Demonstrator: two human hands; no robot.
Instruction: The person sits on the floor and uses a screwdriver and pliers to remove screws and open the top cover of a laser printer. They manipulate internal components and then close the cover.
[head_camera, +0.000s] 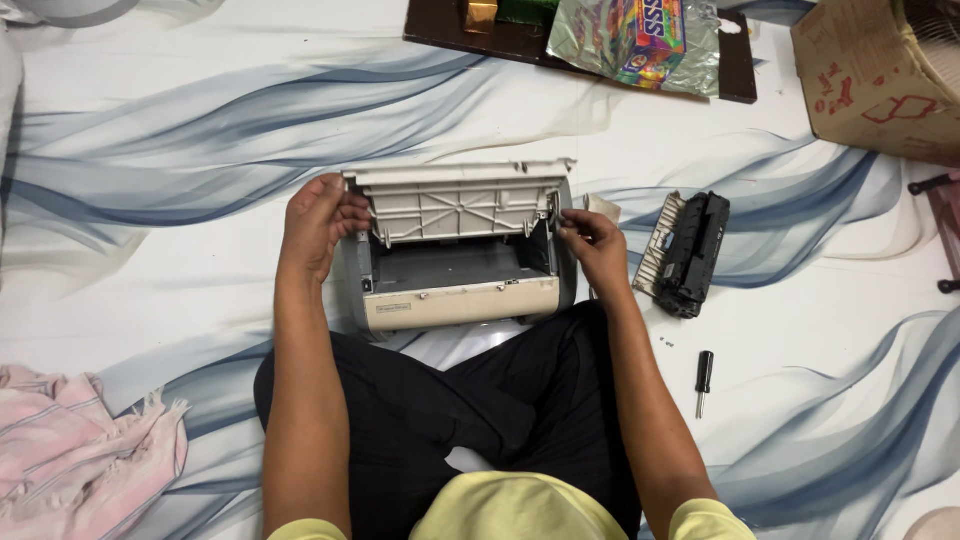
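Two bare hands work at one small beige printer (460, 270), which sits on a white sheet with blue wave pattern (180, 170) directly in front of the person's crossed legs in black trousers (500, 400).

Item 1: printer, lid (458, 205) raised and tipped back, ribbed underside facing the camera; dark open cavity below it, cream front panel nearest the person.

Item 2: left hand (318, 225), at the printer's left side, fingers curled around the left edge of the raised lid and gripping it.

Item 3: right hand (592, 245), at the printer's right side, fingertips pinched on the lid's right edge near the hinge. The hands are well apart, one on each side of the machine.

Item 4: black toner cartridge (692, 252), lying on the sheet just right of the printer, apart from the right hand.

Item 5: small black-handled screwdriver (703, 382), on the sheet near the person's right knee.

Item 6: pink striped cloth (85, 450), crumpled at lower left.

Item 7: cardboard box (875, 80), upper right corner.

Item 8: dark tray (500, 40) at top centre, bearing a shiny foil bag (640, 45) with a colourful pack inside.
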